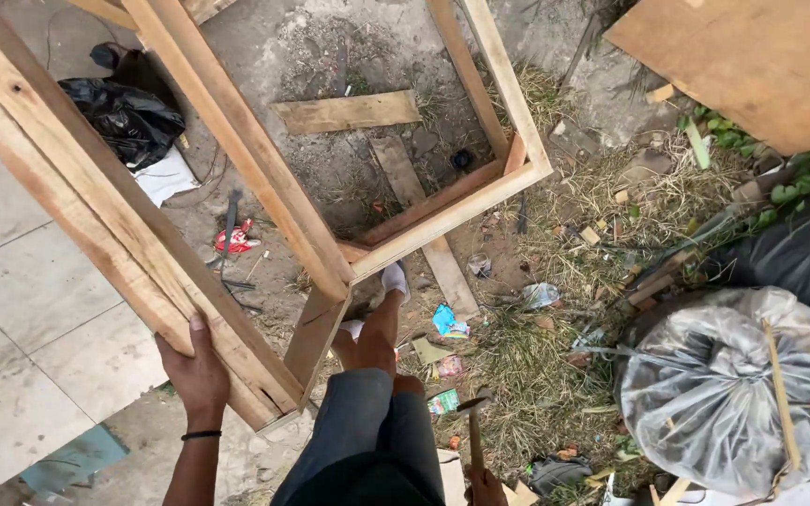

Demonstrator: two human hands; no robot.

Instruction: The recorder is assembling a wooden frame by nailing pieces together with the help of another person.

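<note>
Clear bag point(733, 394) lies right of wooden frame point(236, 187); left hand point(197, 370) grips frame's beam, right hand point(487, 487) clasps hammer point(472, 426)

black wristband point(201, 435), grey trousers point(367, 440), white shoes point(395, 277)

An outdoor makeshift carpentry yard: wooden planks point(346, 111) and litter are lying on bare dirt beside dry grass point(555, 365) and bagged rubbish point(724, 384).

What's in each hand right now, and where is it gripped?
Left hand grips the wooden frame on its near beam's underside. Right hand holds a hammer by the handle's lower end.
</note>
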